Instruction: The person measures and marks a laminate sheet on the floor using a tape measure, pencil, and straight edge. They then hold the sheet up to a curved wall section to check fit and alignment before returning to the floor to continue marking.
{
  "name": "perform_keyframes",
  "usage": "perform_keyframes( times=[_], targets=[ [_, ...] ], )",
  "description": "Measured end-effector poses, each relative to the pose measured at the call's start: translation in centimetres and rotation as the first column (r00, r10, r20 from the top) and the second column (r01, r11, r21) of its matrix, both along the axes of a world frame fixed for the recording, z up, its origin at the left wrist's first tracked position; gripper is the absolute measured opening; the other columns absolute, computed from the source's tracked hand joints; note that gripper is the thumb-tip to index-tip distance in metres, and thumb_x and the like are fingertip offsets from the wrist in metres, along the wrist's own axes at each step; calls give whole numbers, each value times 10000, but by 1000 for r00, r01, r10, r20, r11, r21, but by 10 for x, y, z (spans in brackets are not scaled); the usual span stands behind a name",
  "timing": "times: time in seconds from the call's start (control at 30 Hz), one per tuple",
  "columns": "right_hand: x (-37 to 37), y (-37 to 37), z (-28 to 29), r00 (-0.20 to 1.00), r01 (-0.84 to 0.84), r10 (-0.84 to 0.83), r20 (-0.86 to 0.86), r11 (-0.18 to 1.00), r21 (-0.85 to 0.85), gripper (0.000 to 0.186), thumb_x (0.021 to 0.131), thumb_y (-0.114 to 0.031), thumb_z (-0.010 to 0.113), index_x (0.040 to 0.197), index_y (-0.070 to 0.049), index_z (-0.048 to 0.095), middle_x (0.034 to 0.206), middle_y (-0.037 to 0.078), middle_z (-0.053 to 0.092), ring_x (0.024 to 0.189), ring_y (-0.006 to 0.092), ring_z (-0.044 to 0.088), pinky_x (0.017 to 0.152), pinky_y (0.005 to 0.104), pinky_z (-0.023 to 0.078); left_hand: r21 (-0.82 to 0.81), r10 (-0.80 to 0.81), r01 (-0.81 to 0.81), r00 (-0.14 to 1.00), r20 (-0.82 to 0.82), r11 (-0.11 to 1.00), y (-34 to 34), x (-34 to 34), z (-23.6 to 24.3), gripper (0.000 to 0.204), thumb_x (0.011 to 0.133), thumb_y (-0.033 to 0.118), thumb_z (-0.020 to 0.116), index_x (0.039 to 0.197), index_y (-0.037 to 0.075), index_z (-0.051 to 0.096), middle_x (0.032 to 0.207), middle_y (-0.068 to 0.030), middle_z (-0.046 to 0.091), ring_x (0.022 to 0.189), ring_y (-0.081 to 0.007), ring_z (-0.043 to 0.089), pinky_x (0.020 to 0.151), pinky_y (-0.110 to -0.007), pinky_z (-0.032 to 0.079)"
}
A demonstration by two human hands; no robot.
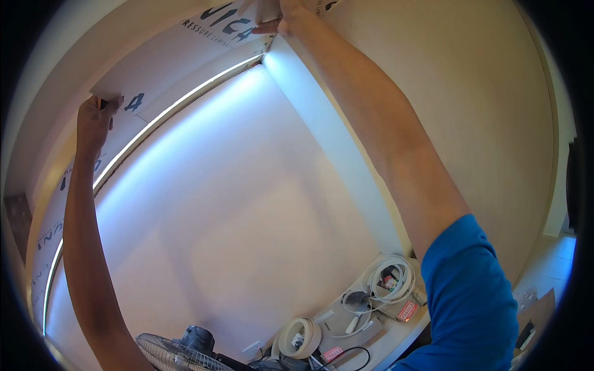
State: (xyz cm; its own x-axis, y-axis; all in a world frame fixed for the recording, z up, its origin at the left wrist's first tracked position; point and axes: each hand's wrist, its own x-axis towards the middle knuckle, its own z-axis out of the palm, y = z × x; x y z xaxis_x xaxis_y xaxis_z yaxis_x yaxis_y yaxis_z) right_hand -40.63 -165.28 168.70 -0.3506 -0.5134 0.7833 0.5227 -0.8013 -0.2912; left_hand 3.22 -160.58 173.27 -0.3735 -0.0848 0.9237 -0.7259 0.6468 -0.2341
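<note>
Overhead, I see both bare hands raised to a white printed sheet [170, 65] with large dark lettering, which lies along the upper recess just beyond a lit strip [185, 100]. The left hand [96, 127] is at the sheet's near left corner; thumb and bent fingers close around the edge there, so I log it as gripping the sheet. A small dark patch shows between those fingers; I cannot tell what it is. The right hand [286, 20] is at the far end, near the inner corner where the strip stops. At least one finger reaches out to the left along the sheet. The upper border of the view cuts this hand off, so I cannot tell whether it grips or only presses.

A second printed surface [52, 229] with similar lettering follows the strip down the left side. The strip throws bluish-white light onto a pale back panel [235, 204] and a narrow side panel [331, 139]. A broad beige panel [476, 105] stands to the right, behind the right forearm, whose upper arm wears a blue sleeve [467, 297].

Low in my view: a fan [198, 339], partly cut off; a pale roll [317, 339] near it; a white cable coil [408, 281] farther right, beside a red label [407, 311].
</note>
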Motion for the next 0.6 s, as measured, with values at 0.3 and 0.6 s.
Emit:
perform_keyframes(
  times=[0.3, 0.6],
  targets=[
    [-12, -2, 2, 1000, -25, 25, -13, 1000, 13, 986, 909, -781, 569, 1647, -206, 259, 1627, 286, 305, 1367, 617, 392, 946, 730, 523, 51, -61, 63, 998, -25, 997, 2, -7, 2, 220, 926, 192, 756, 962, -16, 694, 689, -23, 580, 540, -108, 506, 524, -294, 413],
    [-16, 21, -14, 996, -22, 21, 85, 1000, 11, 966, 948, -720, 572, 1658, -161, 231, 1656, 306, 257, 1419, 617, 355, 973, 720, 521, -3, -117, 117, 993, -34, 993, 25, -13, -12, 252, 931, 232, 768, 956, -8, 694, 717, -43, 613, 564, -118, 530, 543, -296, 434]
  ],
)
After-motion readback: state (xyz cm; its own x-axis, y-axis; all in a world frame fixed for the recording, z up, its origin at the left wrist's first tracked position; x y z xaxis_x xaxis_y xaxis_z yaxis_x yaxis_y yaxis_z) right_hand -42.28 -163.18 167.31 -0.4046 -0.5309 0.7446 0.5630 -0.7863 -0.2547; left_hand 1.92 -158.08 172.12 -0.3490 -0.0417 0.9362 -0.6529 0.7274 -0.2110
